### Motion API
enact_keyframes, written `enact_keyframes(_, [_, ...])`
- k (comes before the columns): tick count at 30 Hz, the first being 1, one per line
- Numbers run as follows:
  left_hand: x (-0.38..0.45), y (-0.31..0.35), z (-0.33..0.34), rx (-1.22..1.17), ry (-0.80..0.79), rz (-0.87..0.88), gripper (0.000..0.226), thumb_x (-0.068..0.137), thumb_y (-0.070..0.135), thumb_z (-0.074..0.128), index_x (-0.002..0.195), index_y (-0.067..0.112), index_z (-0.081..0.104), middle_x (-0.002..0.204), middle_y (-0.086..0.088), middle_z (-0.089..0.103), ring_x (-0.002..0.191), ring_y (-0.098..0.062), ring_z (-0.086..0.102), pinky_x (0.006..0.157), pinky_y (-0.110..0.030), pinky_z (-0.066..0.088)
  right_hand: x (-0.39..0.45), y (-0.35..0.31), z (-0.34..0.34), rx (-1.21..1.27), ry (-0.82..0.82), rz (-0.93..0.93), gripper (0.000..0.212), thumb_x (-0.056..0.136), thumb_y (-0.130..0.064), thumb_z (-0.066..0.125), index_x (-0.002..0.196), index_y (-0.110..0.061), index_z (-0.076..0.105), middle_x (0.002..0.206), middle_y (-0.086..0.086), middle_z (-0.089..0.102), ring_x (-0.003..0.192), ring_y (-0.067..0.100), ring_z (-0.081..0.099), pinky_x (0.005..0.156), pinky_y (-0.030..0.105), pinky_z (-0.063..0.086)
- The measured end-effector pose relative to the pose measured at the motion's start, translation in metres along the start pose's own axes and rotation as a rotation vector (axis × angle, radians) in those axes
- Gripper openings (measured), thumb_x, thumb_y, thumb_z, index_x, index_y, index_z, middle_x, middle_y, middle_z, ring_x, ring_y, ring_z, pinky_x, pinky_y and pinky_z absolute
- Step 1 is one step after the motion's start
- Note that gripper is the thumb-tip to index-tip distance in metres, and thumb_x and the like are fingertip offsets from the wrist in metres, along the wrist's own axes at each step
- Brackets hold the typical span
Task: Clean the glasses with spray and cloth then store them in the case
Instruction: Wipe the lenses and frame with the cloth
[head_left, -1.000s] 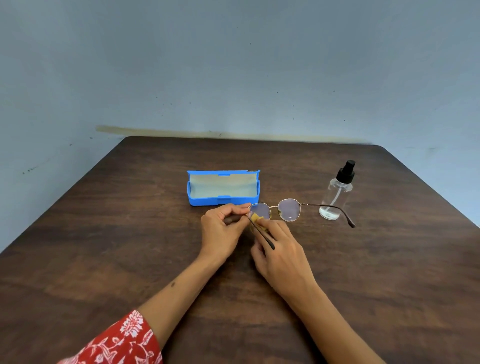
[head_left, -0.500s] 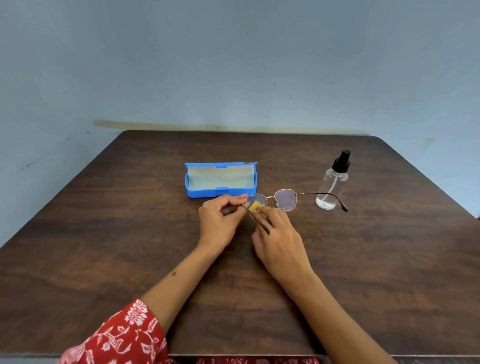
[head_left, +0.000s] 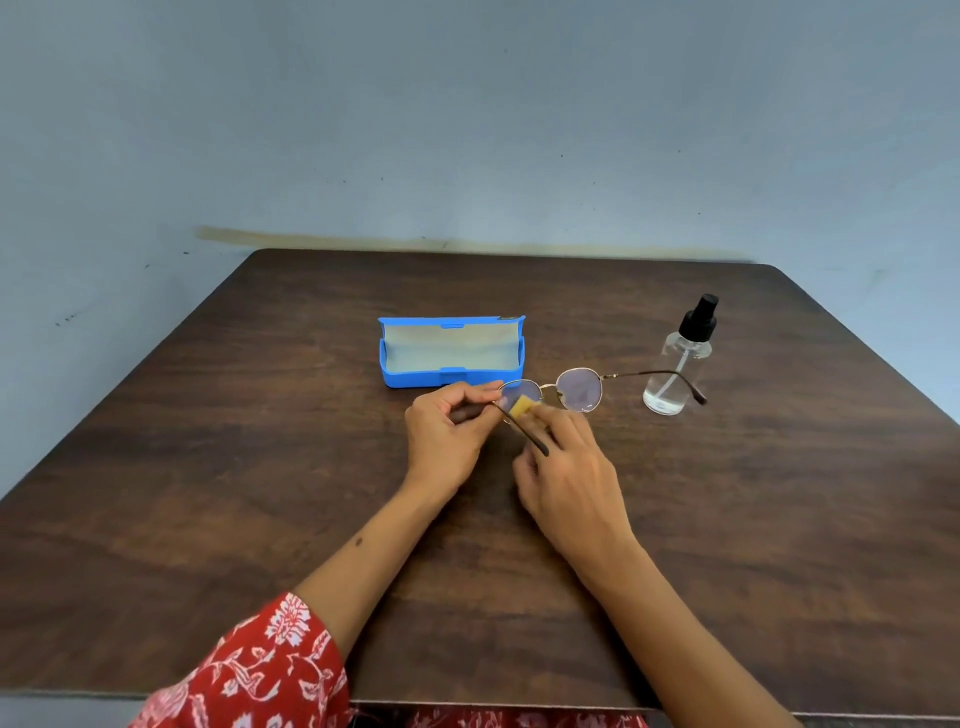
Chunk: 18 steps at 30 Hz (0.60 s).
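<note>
The glasses (head_left: 579, 388) are held just above the table (head_left: 208, 493), in front of the open blue case (head_left: 451, 352), with one temple stretched toward the spray bottle (head_left: 675, 364) and the other folded back over the hands. A small yellow cloth (head_left: 521, 404) is pressed against the left-hand lens. The frame is pinched at that lens's outer rim by the left hand (head_left: 447, 436), thumb and forefinger together on the metal; the cloth is pinched against the lens by the right hand (head_left: 566, 467). The wiping is probably best done with light, small circles, while the rim is steadied close to the lens being rubbed, so the thin frame is not twisted. The second lens appears not yet wiped.
</note>
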<state>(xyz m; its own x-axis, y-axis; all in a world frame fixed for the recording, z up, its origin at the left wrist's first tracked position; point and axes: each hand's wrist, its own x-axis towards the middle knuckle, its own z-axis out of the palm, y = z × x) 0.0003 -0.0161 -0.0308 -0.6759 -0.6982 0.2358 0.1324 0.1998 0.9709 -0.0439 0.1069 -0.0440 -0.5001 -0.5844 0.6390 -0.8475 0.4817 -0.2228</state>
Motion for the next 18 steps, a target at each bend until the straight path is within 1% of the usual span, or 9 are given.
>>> enact_keyframes(2, [0.0003,-0.0002,0.0008,0.014,0.001,0.006,0.015,0.074,0.003,0.075,0.082,0.014,0.072,0.084,0.003,0.071,0.084,-0.002,0.069,0.080,-0.019,0.054,0.0006,0.0006,0.0015,-0.012,0.031,0.043,0.039,0.077,-0.013,0.041,0.100,0.000,0.070,0.097,0.011,0.065,0.092,0.019,0.051,0.065,0.026,0.052])
enact_keyframes(4, [0.0011,-0.0015,0.0004,0.003,-0.001,0.006,0.016,0.074,0.002,0.075,0.080,0.016,0.071,0.084,0.004,0.072,0.085,-0.005,0.070,0.081,-0.022,0.055,-0.0005,-0.0003,0.0035,0.007,0.017,-0.006,0.040,0.077,-0.014,0.042,0.104,0.000,0.069,0.099,0.010,0.065,0.092,0.020,0.053,0.065,0.027,0.053])
enact_keyframes(7, [0.0016,-0.0024,-0.0007,0.009,-0.010,0.000,0.016,0.075,0.001,0.074,0.082,0.015,0.072,0.086,0.003,0.072,0.086,-0.007,0.070,0.083,-0.025,0.055,-0.0015,-0.0019,0.0018,0.044,-0.015,-0.087,0.042,0.077,-0.015,0.045,0.110,-0.004,0.068,0.098,0.007,0.065,0.087,0.022,0.058,0.065,0.026,0.053])
enact_keyframes(10, [0.0013,-0.0012,0.0003,0.027,-0.009,0.013,0.017,0.074,0.003,0.075,0.081,0.017,0.071,0.085,0.006,0.072,0.086,-0.005,0.070,0.083,-0.023,0.055,-0.0001,0.0006,0.0033,-0.015,-0.010,-0.010,0.039,0.077,-0.014,0.041,0.101,-0.003,0.070,0.095,0.008,0.065,0.087,0.022,0.057,0.062,0.029,0.054])
enact_keyframes(12, [0.0012,-0.0012,0.0002,0.032,-0.005,0.021,0.018,0.073,0.003,0.076,0.080,0.019,0.071,0.084,0.007,0.071,0.086,-0.004,0.069,0.083,-0.022,0.055,0.0009,0.0012,0.0051,-0.036,-0.001,0.036,0.039,0.078,-0.014,0.039,0.100,-0.002,0.069,0.097,0.008,0.064,0.090,0.020,0.054,0.062,0.028,0.054])
enact_keyframes(16, [0.0013,-0.0013,-0.0004,0.005,-0.001,0.007,0.017,0.073,0.000,0.074,0.079,0.016,0.071,0.083,0.005,0.071,0.082,-0.002,0.069,0.081,-0.021,0.054,-0.0003,-0.0009,0.0046,0.012,-0.033,-0.076,0.041,0.078,-0.014,0.042,0.106,-0.004,0.069,0.095,0.008,0.065,0.086,0.025,0.061,0.064,0.030,0.055])
enact_keyframes(18, [0.0007,-0.0003,0.0004,0.009,0.000,0.007,0.014,0.074,0.000,0.074,0.081,0.012,0.071,0.083,0.005,0.071,0.082,-0.001,0.069,0.080,-0.019,0.054,0.0004,-0.0003,0.0042,0.000,-0.042,-0.060,0.040,0.078,-0.015,0.042,0.105,-0.004,0.070,0.095,0.008,0.065,0.086,0.025,0.061,0.063,0.030,0.056])
